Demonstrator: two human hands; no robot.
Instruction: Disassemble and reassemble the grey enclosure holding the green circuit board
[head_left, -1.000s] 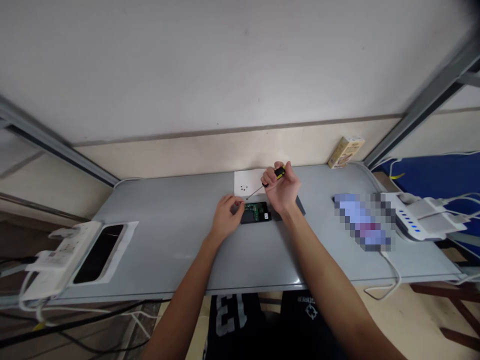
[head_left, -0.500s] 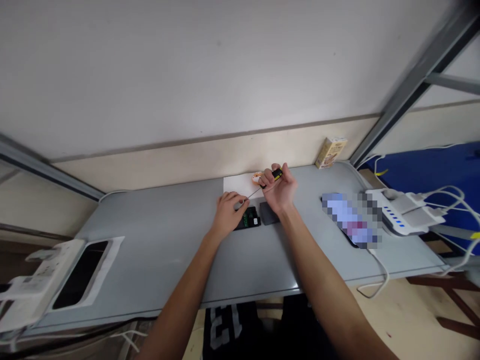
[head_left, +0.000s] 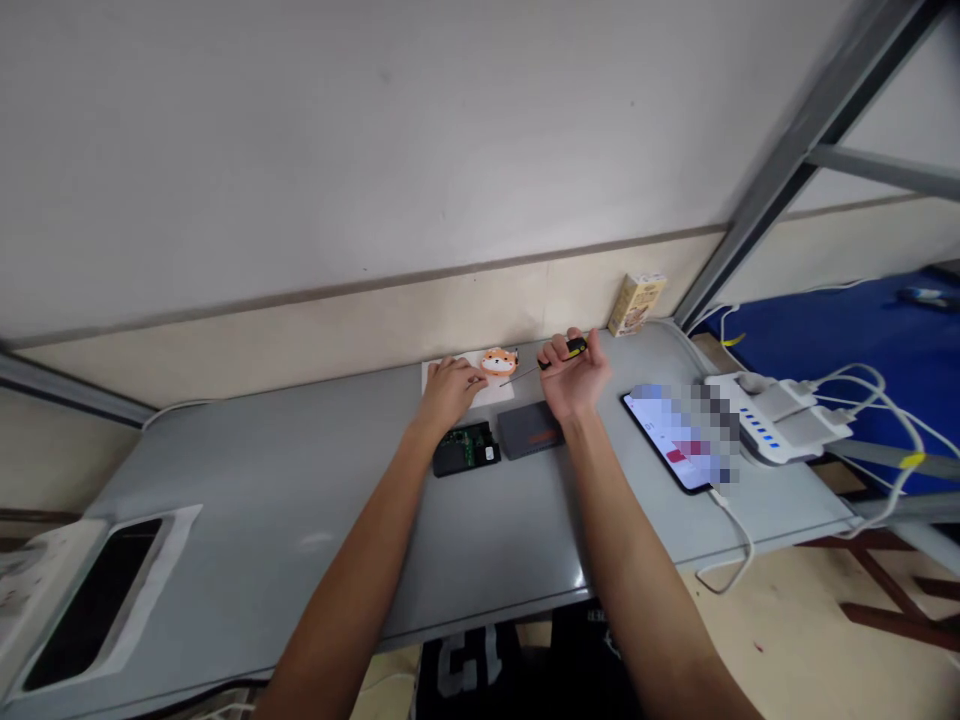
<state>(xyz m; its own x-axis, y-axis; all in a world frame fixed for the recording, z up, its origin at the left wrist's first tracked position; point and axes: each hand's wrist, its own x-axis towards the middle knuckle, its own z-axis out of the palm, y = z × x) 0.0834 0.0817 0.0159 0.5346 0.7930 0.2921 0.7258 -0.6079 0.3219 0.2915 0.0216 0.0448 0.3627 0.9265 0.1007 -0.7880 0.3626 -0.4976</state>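
My right hand [head_left: 576, 378] is wrapped round the black and yellow handle of a screwdriver [head_left: 574, 347], its thin shaft pointing left. Over the white paper [head_left: 495, 392], my left hand [head_left: 450, 393] has thumb and fingertips pinched together; anything between them is too small to make out. The screwdriver's tip is just right of those fingertips, apart from them. Below my left hand lies an open black case [head_left: 454, 455] with a green circuit board [head_left: 474, 447] inside. A flat grey cover [head_left: 529, 430] rests beside it, partly behind my right wrist.
An orange and white animal-face item [head_left: 499, 362] sits on the paper's back edge. Right are a lit phone [head_left: 667, 430] on a cable, a white power strip [head_left: 765, 415] and a small yellow box [head_left: 637, 303]. A dark phone [head_left: 97, 600] lies at the left.
My left hand has moved off the black case to the paper behind it, uncovering the circuit board. The screwdriver has come away from the case with my right hand. The view has shifted slightly.
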